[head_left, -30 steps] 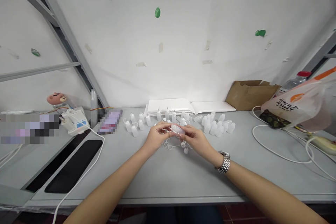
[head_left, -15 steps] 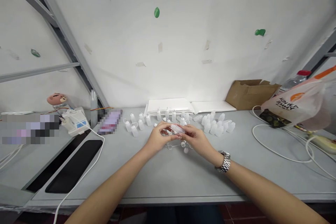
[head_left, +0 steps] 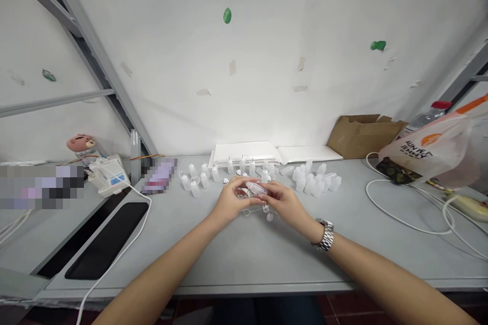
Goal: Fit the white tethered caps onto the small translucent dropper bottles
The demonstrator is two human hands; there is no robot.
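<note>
A small translucent plastic bottle (head_left: pixel 256 188) lies sideways between my hands above the grey table. My left hand (head_left: pixel 233 200) grips it from the left, thumb below and fingers above. From the other side my right hand (head_left: pixel 284 203) pinches it near its end; a metal-band watch is on that wrist. Loose white caps (head_left: pixel 266 209) with ring straps lie just under and behind the hands, partly hidden. Capped bottles with thin tips (head_left: pixel 195 189) stand to the left and behind. Several uncapped-looking bottles (head_left: pixel 317 186) are bunched on the right.
White sheets (head_left: pixel 247 152) are stacked against the wall, beside a cardboard box (head_left: pixel 360 134). A plastic bag (head_left: pixel 427 147) and white cables (head_left: pixel 400 232) occupy the right. On the left are a black pad (head_left: pixel 109 241), a blurred purple item (head_left: pixel 160 175) and a white power strip (head_left: pixel 110 175).
Both hands stay in nearly the same place, still on the bottle. The bottle has tilted slightly between the fingers. The camera view has shifted a little.
</note>
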